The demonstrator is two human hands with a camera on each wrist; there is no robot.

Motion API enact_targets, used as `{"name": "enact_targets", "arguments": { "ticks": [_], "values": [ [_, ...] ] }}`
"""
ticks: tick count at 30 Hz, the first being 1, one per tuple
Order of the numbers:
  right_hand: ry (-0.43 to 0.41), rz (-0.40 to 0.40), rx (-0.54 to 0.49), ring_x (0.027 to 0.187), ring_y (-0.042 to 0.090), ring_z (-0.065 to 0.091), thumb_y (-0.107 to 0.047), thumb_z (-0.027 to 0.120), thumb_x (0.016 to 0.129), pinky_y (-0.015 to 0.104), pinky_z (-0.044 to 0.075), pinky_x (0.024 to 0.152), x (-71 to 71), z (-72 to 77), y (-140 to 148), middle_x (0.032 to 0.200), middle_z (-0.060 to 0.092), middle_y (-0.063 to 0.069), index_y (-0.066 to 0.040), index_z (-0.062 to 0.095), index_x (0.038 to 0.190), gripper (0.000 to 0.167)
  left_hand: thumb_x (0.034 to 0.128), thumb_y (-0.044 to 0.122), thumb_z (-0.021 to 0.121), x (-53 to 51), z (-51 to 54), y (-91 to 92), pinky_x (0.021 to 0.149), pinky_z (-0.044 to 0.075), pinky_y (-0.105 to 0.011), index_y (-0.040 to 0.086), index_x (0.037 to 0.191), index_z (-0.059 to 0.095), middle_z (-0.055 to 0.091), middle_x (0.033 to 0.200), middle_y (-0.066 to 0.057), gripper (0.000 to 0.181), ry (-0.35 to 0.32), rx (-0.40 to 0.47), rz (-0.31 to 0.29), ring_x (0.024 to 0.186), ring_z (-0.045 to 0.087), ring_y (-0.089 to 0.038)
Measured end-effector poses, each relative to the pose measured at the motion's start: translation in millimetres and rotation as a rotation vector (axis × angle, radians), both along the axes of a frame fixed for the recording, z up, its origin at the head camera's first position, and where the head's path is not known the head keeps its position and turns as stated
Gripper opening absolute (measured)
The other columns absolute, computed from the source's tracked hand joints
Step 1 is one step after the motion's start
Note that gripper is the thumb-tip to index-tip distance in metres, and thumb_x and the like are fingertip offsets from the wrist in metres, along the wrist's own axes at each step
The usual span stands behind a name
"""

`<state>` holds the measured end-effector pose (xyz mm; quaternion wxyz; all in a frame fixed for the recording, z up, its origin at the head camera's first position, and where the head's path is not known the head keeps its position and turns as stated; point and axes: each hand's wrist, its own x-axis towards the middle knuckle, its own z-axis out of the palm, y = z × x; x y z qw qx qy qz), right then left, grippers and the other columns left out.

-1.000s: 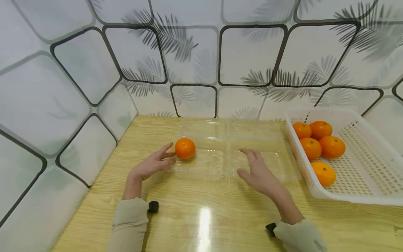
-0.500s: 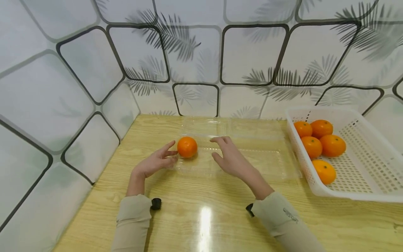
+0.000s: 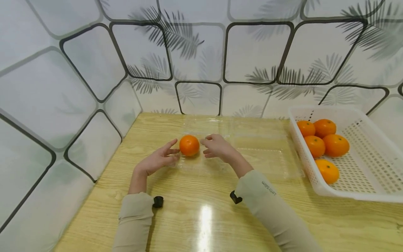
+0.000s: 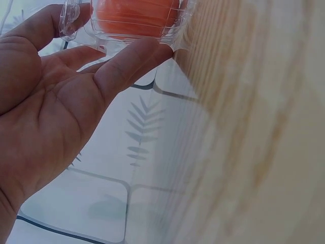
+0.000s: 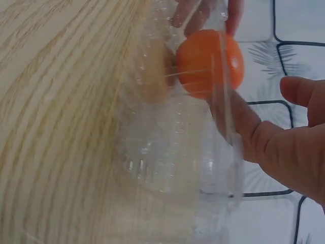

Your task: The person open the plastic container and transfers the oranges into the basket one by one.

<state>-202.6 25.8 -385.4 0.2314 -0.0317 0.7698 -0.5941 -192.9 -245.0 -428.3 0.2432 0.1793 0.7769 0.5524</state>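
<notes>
A single mandarin (image 3: 189,145) sits in the left end of a clear plastic container (image 3: 261,166) on the wooden table. My left hand (image 3: 158,160) is at the container's left end, fingers lightly bent; in the left wrist view the fingertips touch the clear wall below the mandarin (image 4: 134,18). My right hand (image 3: 219,147) is just right of the mandarin, over the container. In the right wrist view one finger of the right hand (image 5: 284,145) reaches close beside the mandarin (image 5: 209,63), partly seen through the plastic; whether it touches the fruit I cannot tell.
A white perforated basket (image 3: 362,175) at the right holds several mandarins (image 3: 336,145) along its left side. The container's transparent lid (image 3: 207,122) lies open toward the patterned wall (image 3: 252,52). Another wall (image 3: 78,87) bounds the table (image 3: 182,217) at the left.
My right hand has moved left across the container to the mandarin. The left hand has stayed at the container's left end, and the mandarin has stayed in place.
</notes>
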Motion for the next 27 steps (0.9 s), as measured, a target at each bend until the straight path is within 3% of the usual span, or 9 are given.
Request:
{"name": "enact_targets", "arguments": {
  "ticks": [6, 10, 15, 20, 27],
  "values": [
    [-0.202, -0.038, -0.110, 0.107, 0.044, 0.065, -0.040, 0.036, 0.108, 0.042, 0.059, 0.081, -7.8, -7.5, -11.4, 0.135, 0.048, 0.037, -0.005, 0.015, 0.158, 0.065, 0.1002, 0.012, 0.054, -1.7, -0.8, 1.3, 0.104, 0.044, -0.042, 0.012, 0.161, 0.006, 0.032, 0.154, -0.031, 0.078, -0.002, 0.006, 0.005, 0.136, 0.044, -0.041],
    [-0.279, -0.078, -0.190, 0.100, 0.044, 0.068, -0.046, 0.032, 0.107, 0.049, 0.056, 0.085, -13.7, -16.4, -17.8, 0.128, 0.052, 0.039, -0.010, 0.011, 0.160, 0.067, 0.1004, 0.012, 0.054, -1.7, -1.0, 1.9, 0.104, 0.044, -0.044, 0.013, 0.161, 0.006, 0.032, 0.154, -0.031, 0.077, -0.001, 0.005, 0.007, 0.136, 0.045, -0.041],
    [-0.351, -0.102, -0.252, 0.104, 0.047, 0.066, -0.050, 0.030, 0.106, 0.053, 0.054, 0.087, -16.5, -25.3, -26.1, 0.128, 0.053, 0.041, -0.011, 0.014, 0.159, 0.068, 0.0997, 0.011, 0.054, -0.8, 0.8, 3.2, 0.104, 0.045, -0.045, 0.013, 0.161, 0.007, 0.032, 0.154, -0.030, 0.078, -0.002, 0.006, 0.010, 0.135, 0.045, -0.041],
    [-0.363, -0.071, -0.253, 0.107, 0.048, 0.065, -0.051, 0.029, 0.105, 0.053, 0.055, 0.084, -16.8, -29.0, -34.4, 0.123, 0.057, 0.039, -0.013, 0.021, 0.156, 0.064, 0.0980, 0.011, 0.055, -0.9, 1.1, 3.4, 0.101, 0.046, -0.041, 0.012, 0.161, 0.007, 0.033, 0.153, -0.030, 0.080, -0.013, 0.013, 0.025, 0.134, 0.046, -0.041],
    [-0.247, -0.085, -0.233, 0.093, 0.049, 0.068, -0.045, 0.037, 0.106, 0.049, 0.059, 0.070, -16.3, -32.0, -43.2, 0.124, 0.050, 0.036, -0.018, 0.021, 0.146, 0.052, 0.0977, 0.011, 0.056, -0.3, 1.0, 0.6, 0.101, 0.046, -0.041, 0.012, 0.161, 0.007, 0.032, 0.153, -0.031, 0.080, -0.024, 0.021, 0.037, 0.133, 0.046, -0.042]
  ]
}}
